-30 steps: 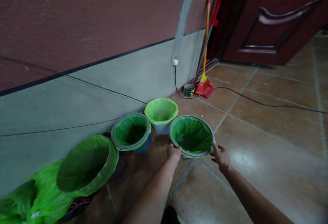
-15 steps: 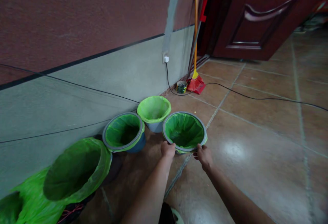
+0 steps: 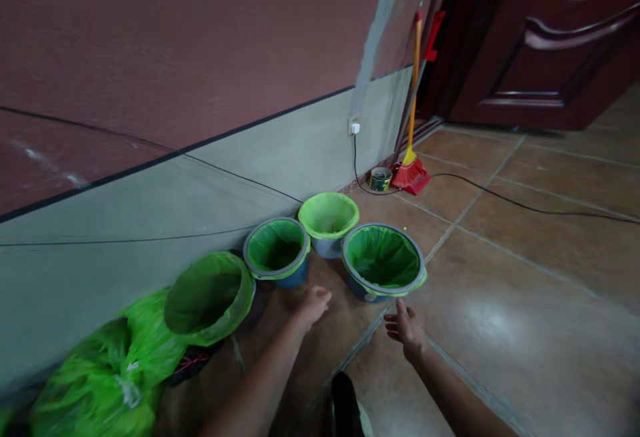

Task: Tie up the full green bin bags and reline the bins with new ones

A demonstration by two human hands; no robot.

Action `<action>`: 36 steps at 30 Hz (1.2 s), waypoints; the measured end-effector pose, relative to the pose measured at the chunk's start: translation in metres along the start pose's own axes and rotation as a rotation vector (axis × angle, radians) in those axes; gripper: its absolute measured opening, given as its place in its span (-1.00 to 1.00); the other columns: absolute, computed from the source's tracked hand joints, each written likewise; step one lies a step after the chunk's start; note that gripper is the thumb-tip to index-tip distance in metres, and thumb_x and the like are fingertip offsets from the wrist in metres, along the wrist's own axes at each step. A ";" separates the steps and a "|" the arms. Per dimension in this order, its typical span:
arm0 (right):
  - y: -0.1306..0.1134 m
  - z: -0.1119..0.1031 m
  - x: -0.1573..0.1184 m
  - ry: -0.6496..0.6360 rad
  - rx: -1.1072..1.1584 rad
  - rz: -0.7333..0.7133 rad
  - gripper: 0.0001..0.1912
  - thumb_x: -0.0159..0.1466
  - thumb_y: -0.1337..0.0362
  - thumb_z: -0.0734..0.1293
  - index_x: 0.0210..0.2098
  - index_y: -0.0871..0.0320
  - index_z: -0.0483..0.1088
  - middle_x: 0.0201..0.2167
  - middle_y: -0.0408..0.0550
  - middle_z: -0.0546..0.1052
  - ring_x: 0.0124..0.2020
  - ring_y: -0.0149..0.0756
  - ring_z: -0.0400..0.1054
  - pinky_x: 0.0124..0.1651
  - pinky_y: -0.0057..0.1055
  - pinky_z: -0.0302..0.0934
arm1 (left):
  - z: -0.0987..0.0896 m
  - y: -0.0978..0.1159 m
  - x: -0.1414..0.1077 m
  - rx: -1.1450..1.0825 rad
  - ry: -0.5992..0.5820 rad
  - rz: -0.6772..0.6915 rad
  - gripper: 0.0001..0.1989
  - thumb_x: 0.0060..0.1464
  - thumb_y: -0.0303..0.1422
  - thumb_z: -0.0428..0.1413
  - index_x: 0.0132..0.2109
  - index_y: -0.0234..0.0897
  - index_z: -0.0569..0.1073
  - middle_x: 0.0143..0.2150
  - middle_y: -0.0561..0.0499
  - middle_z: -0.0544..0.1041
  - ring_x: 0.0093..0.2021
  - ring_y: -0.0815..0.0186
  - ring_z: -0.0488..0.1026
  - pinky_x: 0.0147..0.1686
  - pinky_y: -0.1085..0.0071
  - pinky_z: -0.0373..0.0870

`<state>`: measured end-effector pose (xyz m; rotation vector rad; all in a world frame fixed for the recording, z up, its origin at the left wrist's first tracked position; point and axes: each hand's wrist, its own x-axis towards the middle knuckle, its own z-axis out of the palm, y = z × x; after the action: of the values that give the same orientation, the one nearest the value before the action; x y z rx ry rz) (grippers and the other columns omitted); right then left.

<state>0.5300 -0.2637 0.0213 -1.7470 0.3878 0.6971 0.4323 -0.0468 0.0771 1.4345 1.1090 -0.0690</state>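
Observation:
A trash bin with a green liner and a grey rim ring stands on the floor in front of me. My right hand is just below its near rim, open, fingers apart and holding nothing. To the left of that bin, over the floor, my left hand is empty, its fingers loosely stretched out. A second ringed bin stands beyond my left hand. Behind them, by the wall, is a bin whose pale green liner folds over its rim. Further left a dark bin wears a wide green liner.
Tied green garbage bags lie at lower left. A broom with a red dustpan leans by the doorway, beside a small can. A black cord crosses the floor from the wall socket. A dark red door stands ajar.
Both hands have let go of the near bin's rim and drawn back toward me, the left one moving left. The bin stays on the floor. The view has swung left.

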 end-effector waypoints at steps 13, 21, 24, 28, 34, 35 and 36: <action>0.053 0.062 -0.150 -0.517 -0.368 0.210 -0.87 0.29 0.32 0.26 -0.39 0.21 0.33 -0.63 -0.14 0.42 -0.71 -0.49 0.22 -0.63 -0.58 0.04 | -0.275 -0.153 -0.222 -0.594 0.521 -0.190 -0.91 0.19 -0.45 0.08 -0.22 -0.24 0.49 -0.26 -0.06 0.64 -0.18 0.29 0.61 -0.14 0.39 0.49; 0.023 0.164 -0.191 -0.787 -0.499 -0.031 -0.86 0.28 0.29 0.29 -0.18 0.18 0.37 -0.43 -0.05 0.57 -0.53 -0.42 0.41 -0.44 -0.51 0.30 | -0.307 -0.247 -0.349 -0.937 0.787 -0.119 -0.88 0.08 -0.40 0.21 -0.22 -0.33 0.48 -0.31 -0.08 0.61 -0.33 0.32 0.58 -0.30 0.46 0.47; 0.017 0.220 -0.234 -0.845 -0.614 -0.085 -0.79 0.22 0.24 0.36 -0.16 0.17 0.40 -0.37 0.02 0.60 -0.49 -0.38 0.44 -0.42 -0.47 0.34 | -0.324 -0.273 -0.376 -1.004 0.901 -0.115 -0.87 0.08 -0.40 0.19 -0.21 -0.34 0.47 -0.32 -0.08 0.61 -0.40 0.35 0.55 -0.40 0.49 0.44; 0.031 0.281 -0.307 -0.977 -0.755 -0.163 -0.81 0.22 0.24 0.37 -0.18 0.17 0.42 -0.39 0.00 0.61 -0.51 -0.39 0.43 -0.44 -0.47 0.34 | -0.359 -0.304 -0.397 -0.983 1.045 -0.129 -0.97 0.09 -0.45 0.12 -0.29 -0.33 0.45 -0.40 -0.03 0.56 -0.46 0.40 0.51 -0.47 0.53 0.37; 0.099 0.343 -0.378 -1.181 -0.926 -0.253 -0.84 0.27 0.21 0.32 -0.24 0.18 0.42 -0.48 -0.10 0.55 -0.60 -0.48 0.36 -0.51 -0.56 0.21 | -0.444 -0.363 -0.431 -0.912 1.290 -0.213 -0.93 0.00 -0.46 0.14 -0.30 -0.31 0.46 -0.48 0.01 0.51 -0.41 0.31 0.51 -0.40 0.47 0.36; 0.112 0.352 -0.384 -1.198 -0.955 -0.257 -0.84 0.27 0.21 0.32 -0.24 0.18 0.42 -0.49 -0.11 0.55 -0.61 -0.49 0.35 -0.52 -0.56 0.20 | -0.456 -0.374 -0.437 -0.893 1.323 -0.230 -0.90 0.00 -0.46 0.13 -0.26 -0.32 0.46 -0.48 0.00 0.52 -0.39 0.30 0.52 -0.39 0.46 0.36; 0.125 0.359 -0.390 -1.214 -0.983 -0.256 -0.85 0.27 0.21 0.31 -0.24 0.17 0.43 -0.50 -0.12 0.54 -0.61 -0.49 0.35 -0.52 -0.56 0.19 | -0.467 -0.384 -0.442 -0.875 1.345 -0.246 -0.87 0.01 -0.46 0.12 -0.23 -0.33 0.47 -0.47 0.00 0.52 -0.37 0.29 0.53 -0.38 0.45 0.37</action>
<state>0.0658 0.0061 0.1146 -1.7739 -1.1581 1.7425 -0.3081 -0.0097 0.1840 0.3919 2.0010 1.2139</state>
